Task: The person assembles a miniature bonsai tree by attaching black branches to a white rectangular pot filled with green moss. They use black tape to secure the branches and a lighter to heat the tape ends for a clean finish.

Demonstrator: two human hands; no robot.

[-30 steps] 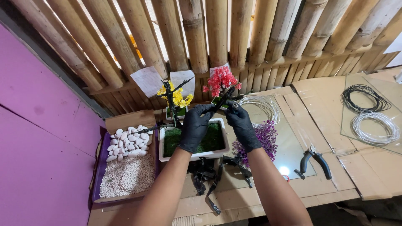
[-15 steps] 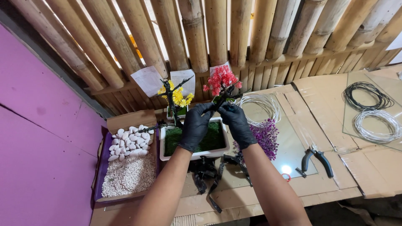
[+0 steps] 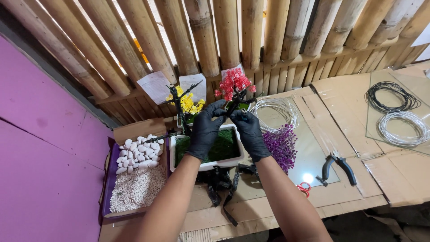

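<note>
Both hands wear black gloves. My left hand (image 3: 207, 129) and my right hand (image 3: 247, 130) pinch the dark stem of a small artificial tree with red blossoms (image 3: 234, 83), held upright above a white rectangular pot (image 3: 209, 165) filled with green moss. A second small tree with yellow blossoms (image 3: 186, 102) stands just behind the pot's left side. A bunch of purple artificial flowers (image 3: 281, 145) lies right of my right hand.
A purple tray (image 3: 108, 179) of white pebbles and gravel sits at left. Dark branch pieces (image 3: 222, 184) lie under the pot. Pliers (image 3: 337, 166), a glass sheet (image 3: 309, 157), white wire coils (image 3: 402, 127) (image 3: 277, 110) and a black coil (image 3: 389, 96) lie right. Bamboo wall behind.
The view has shifted slightly. Both hands stay on the red-blossomed tree's stem above the pot, with the fingers drawn a little closer together.
</note>
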